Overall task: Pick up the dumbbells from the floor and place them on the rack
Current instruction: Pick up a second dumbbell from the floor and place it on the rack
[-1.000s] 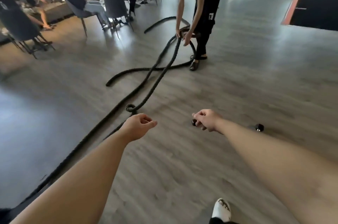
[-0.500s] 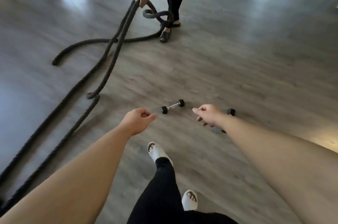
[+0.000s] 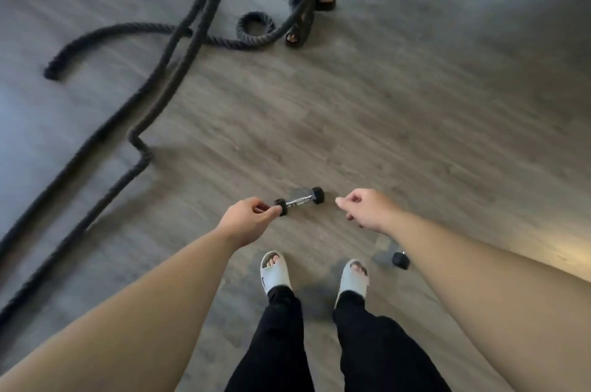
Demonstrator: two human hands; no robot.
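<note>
A small dumbbell [image 3: 300, 199] with black ends and a chrome handle lies on the grey wood floor, just ahead of my feet. My left hand [image 3: 248, 220] hovers loosely curled at its left end and holds nothing. To the right of that dumbbell my right hand [image 3: 364, 207] is loosely curled as well, with nothing in it. A second dumbbell [image 3: 400, 260] lies lower right; only one black end shows, the rest is hidden under my right forearm. No rack is in view.
Thick black battle ropes [image 3: 140, 136] run across the floor on the left and loop at the top. Another person's legs and sandals [image 3: 299, 30] stand among the ropes at the top. My own feet wear white slides [image 3: 274, 273].
I have stepped closer and the view has tilted down. The dumbbells now lie right at my feet, and my left hand has reached the left end of the near one.
</note>
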